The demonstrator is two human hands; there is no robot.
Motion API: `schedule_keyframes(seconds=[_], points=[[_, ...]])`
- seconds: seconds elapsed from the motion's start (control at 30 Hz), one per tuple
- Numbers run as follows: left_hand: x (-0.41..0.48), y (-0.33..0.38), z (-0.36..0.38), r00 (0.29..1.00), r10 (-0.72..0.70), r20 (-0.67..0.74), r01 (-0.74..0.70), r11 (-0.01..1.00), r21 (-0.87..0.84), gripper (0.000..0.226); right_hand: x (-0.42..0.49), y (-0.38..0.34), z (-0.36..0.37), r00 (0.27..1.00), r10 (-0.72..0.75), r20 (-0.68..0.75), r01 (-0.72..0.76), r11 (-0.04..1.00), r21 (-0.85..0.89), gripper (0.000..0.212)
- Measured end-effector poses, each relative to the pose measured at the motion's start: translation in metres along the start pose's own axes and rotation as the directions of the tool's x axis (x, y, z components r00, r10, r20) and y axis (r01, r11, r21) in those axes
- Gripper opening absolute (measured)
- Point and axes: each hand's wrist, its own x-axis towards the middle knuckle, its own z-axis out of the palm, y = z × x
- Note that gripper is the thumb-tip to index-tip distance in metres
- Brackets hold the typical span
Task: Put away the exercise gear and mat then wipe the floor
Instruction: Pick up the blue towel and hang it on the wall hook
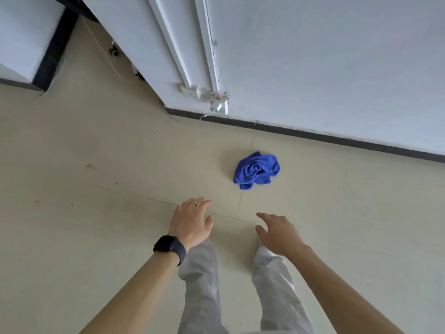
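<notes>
Hands: both were empty when I looked, stretched forward and down over the floor, palms turned down, neither touching anything.
Left hand (192, 221): fingers were loosely spread and slightly curled, holding nothing; I saw a ring (193, 202) on one finger and a black watch (170, 248) on the wrist.
Right hand (277, 233): it was relaxed too, fingers apart and bent a little, thumb pointing inward toward the other hand, gripping nothing.
Far left: a dark vertical strip (54, 50) ran down beside a pale wall panel, and a thin light cable (106, 56) trailed across the floor toward the wall corner.
Floor (96, 165): it was pale beige with faint tile seams and a few small dark marks on the left part.
Legs: I saw light grey trousers (201, 280) below the hands, one leg under each wrist, feet hidden by the hands.
Wall fittings: white trunking (183, 44) ran down the white wall (337, 56) to a cluster of small white boxes and loose wires (212, 95) just above the dark skirting (313, 137).
Blue cloth (256, 170): it lay crumpled in a heap on the floor, ahead of the hands and a little to the right of them, between the hands and the skirting, apart from both.
Cloth contact: neither hand touched it; the right hand was the nearer one.
Exercise gear and mat: I could not find them in my view.
</notes>
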Motion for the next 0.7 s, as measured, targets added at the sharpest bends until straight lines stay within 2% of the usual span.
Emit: schedule_keyframes(seconds=[0.17,0.33,0.53,0.63,0.7], points=[[0.109,-0.040,0.033,0.980,0.132,0.152,-0.147,0.984,0.096,0.052,0.074,-0.005,0.037,0.980,0.196,0.019,-0.196,0.972,0.127,0.052],[0.210,-0.093,0.104,0.958,0.155,0.243,-0.201,0.963,0.178,0.054,0.175,0.004,0.099,0.950,0.299,0.092,-0.313,0.910,0.273,0.054],[0.316,-0.146,0.235,0.924,0.114,0.364,-0.234,0.923,0.305,0.059,0.323,0.039,0.181,0.939,0.305,0.158,-0.339,0.902,0.269,0.054],[0.357,-0.162,0.304,0.903,0.080,0.422,-0.236,0.913,0.332,0.061,0.393,0.062,0.220,0.947,0.295,0.127,-0.318,0.916,0.244,0.054],[0.385,-0.168,0.352,0.906,0.104,0.411,-0.257,0.905,0.338,0.065,0.439,0.082,0.245,0.956,0.278,0.095,-0.292,0.932,0.217,0.060]])
